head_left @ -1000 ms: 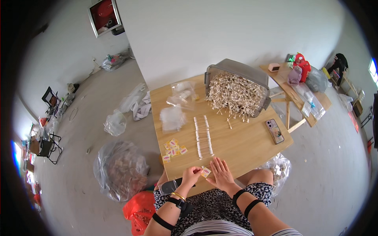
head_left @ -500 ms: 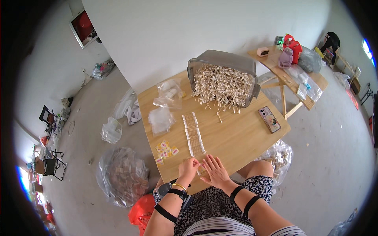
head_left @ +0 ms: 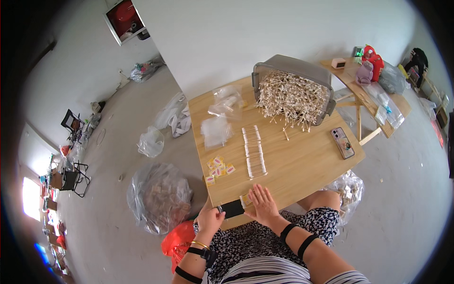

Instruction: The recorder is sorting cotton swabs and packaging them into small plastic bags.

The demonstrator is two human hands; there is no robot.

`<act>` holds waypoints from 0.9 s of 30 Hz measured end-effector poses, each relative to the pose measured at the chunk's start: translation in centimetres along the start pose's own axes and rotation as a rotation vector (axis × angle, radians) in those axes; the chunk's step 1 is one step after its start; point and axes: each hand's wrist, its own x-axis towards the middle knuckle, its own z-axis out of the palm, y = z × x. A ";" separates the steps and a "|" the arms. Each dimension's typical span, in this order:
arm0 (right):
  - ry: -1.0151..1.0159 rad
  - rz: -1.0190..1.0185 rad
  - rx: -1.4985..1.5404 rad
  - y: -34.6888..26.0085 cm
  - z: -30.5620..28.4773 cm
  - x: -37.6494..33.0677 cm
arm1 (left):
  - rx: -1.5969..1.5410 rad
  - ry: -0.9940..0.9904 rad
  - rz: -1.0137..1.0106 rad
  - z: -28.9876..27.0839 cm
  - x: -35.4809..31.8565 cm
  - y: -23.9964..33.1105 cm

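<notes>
Both hands at the table edge: left hand (head_left: 211, 220) grips a black tool (head_left: 232, 208), right hand (head_left: 263, 207) flat, fingers spread.

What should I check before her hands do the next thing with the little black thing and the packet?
1. Left hand grips the black tool: ok.
2. Right hand lies flat on the small clear packet at the table edge: ok.
3. Packet fully sealed: cannot tell, too small.
4. Rows of cotton swabs lie neat, apart from both hands: ok.
5. Phone lies out of the way on the table: ok.
6. Grey bin keeps its swabs in: not ok, some spill out.
</notes>
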 end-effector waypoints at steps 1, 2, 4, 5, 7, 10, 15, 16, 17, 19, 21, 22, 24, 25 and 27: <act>0.002 -0.015 -0.002 -1.5 0.1 0.2 | -0.001 0.008 -0.013 0.0 -0.1 0.4; 0.013 -0.032 -0.001 -2.8 0.2 0.4 | 0.061 0.035 0.036 0.2 0.1 0.6; 0.035 -0.054 0.010 -4.9 0.5 0.8 | 0.134 0.075 0.045 1.0 0.7 1.1; 0.033 -0.067 0.009 -5.8 0.4 0.9 | 0.132 0.079 0.031 1.4 1.0 0.9; 0.039 -0.077 0.002 -7.1 0.5 1.0 | 0.240 0.008 0.000 1.7 1.7 0.7; 0.076 -0.061 0.049 -8.0 0.9 0.9 | 0.156 -0.022 -0.042 1.6 1.8 0.1; 0.066 -0.070 0.032 -8.7 1.0 1.1 | -0.133 0.018 -0.059 2.0 1.3 -1.6; 0.058 -0.080 0.032 -8.9 1.0 1.1 | -0.160 0.046 -0.060 2.2 1.1 -1.5; 0.054 -0.084 0.030 -9.1 1.1 1.2 | -0.186 0.073 -0.062 2.3 1.0 -1.5; 0.065 -0.083 0.057 -9.4 1.1 1.3 | -0.163 0.086 -0.046 2.5 1.0 -1.4; 0.070 -0.108 0.031 -10.2 1.3 1.5 | -0.139 0.101 -0.031 2.8 0.8 -1.4; 0.079 -0.133 0.008 -10.6 1.2 1.7 | -0.092 0.123 0.012 2.8 0.9 -1.5; 0.061 -0.143 0.023 -11.3 1.2 1.9 | -0.043 0.148 0.047 2.7 0.6 -2.0; 0.039 -0.129 0.032 -11.0 1.3 1.9 | -0.091 0.115 0.056 1.9 0.7 -1.6; 0.020 -0.087 0.058 -9.9 1.0 1.8 | -0.142 0.083 0.063 1.0 0.5 -1.9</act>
